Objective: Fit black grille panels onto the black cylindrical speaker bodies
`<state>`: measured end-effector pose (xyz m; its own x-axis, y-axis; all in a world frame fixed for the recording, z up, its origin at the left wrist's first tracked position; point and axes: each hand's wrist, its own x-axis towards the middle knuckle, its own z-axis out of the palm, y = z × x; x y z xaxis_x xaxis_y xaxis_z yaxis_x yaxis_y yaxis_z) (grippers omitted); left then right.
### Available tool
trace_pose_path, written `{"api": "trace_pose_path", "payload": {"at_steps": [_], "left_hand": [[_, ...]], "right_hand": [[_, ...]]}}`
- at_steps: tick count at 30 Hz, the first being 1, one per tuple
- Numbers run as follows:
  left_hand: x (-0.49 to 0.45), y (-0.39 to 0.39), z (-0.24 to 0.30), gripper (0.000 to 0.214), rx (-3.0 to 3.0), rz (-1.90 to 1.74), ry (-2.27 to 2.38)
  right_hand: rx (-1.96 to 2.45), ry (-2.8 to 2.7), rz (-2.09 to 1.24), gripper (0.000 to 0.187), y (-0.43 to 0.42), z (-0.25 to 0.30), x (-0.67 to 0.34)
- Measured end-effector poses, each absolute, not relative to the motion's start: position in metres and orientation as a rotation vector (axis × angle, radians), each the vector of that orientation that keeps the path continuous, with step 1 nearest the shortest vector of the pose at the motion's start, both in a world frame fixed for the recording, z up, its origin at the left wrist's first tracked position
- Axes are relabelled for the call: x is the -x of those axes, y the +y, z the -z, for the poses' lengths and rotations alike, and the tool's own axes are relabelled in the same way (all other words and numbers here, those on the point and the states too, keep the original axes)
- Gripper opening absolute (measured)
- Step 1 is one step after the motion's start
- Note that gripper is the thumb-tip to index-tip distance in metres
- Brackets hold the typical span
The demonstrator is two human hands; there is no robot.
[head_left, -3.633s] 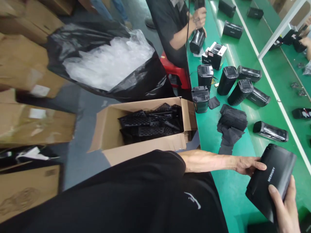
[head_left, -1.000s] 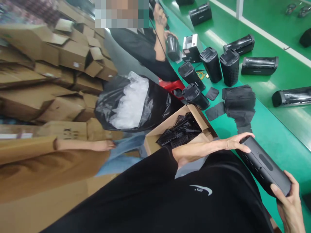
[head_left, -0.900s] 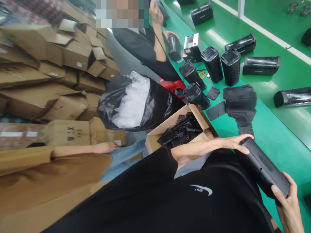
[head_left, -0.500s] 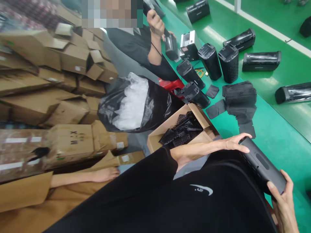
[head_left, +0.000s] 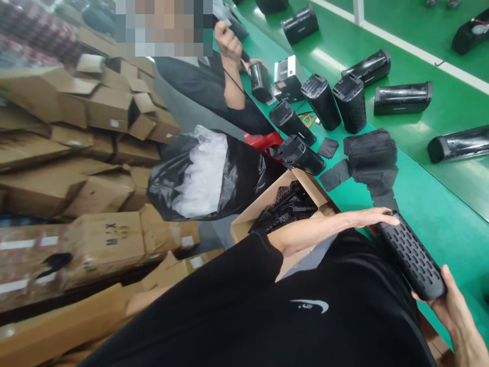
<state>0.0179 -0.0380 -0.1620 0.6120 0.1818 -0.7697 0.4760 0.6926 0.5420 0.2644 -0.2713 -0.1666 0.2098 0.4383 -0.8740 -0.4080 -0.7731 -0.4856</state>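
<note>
A long black speaker housing (head_left: 412, 257) with a perforated grille face up lies between my hands at the green bench's near edge. My left hand (head_left: 372, 219) rests on its far end with the fingers stretched flat over it. My right hand (head_left: 453, 311) cups the near end from below, fingers curled against it. Just beyond my left hand sits a stack of black fabric pieces (head_left: 372, 160).
An open carton (head_left: 305, 186) of black perforated grilles stands beside the green bench (head_left: 439, 204). Several black speaker housings (head_left: 321, 102) stand and lie farther along. A seated co-worker (head_left: 225, 86) holds one. A black bag (head_left: 244, 168) of clear plastic and stacked cartons (head_left: 87, 153) fill the left.
The housing has turned over in my hands, so its perforated grille now faces up. A person in a brown top passed along the left and is now almost out of view.
</note>
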Motion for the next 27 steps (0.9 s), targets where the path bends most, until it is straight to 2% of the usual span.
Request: {"api": "trace_pose_path", "payload": {"at_steps": [3, 9, 14, 17, 23, 27], "left_hand": [[-0.024, -0.039, 0.17, 0.095, -0.877, 0.145, 0.986], [-0.023, -0.044, 0.17, 0.099, -0.952, 0.156, 0.96], [-0.017, -0.044, 0.167, 0.106, -0.866, 0.189, 0.897], [-0.02, -0.05, 0.17, 0.11, -0.866, 0.154, 0.969], [-0.023, -0.056, 0.178, 0.096, -0.9, 0.103, 1.01], [-0.026, -0.044, 0.184, 0.108, -0.824, 0.04, 0.996]], "right_hand": [[1.812, 0.251, -1.744, 0.064, -0.274, 0.173, -0.267], [1.829, 0.203, -1.774, 0.063, -0.281, 0.17, -0.262], [1.901, 0.153, -1.505, 0.061, -0.283, 0.149, -0.247], [1.892, 0.23, -1.534, 0.066, -0.281, 0.149, -0.247], [1.846, 0.23, -1.546, 0.07, -0.287, 0.152, -0.24], [1.688, 0.204, -1.45, 0.088, -0.285, 0.131, -0.221]]}}
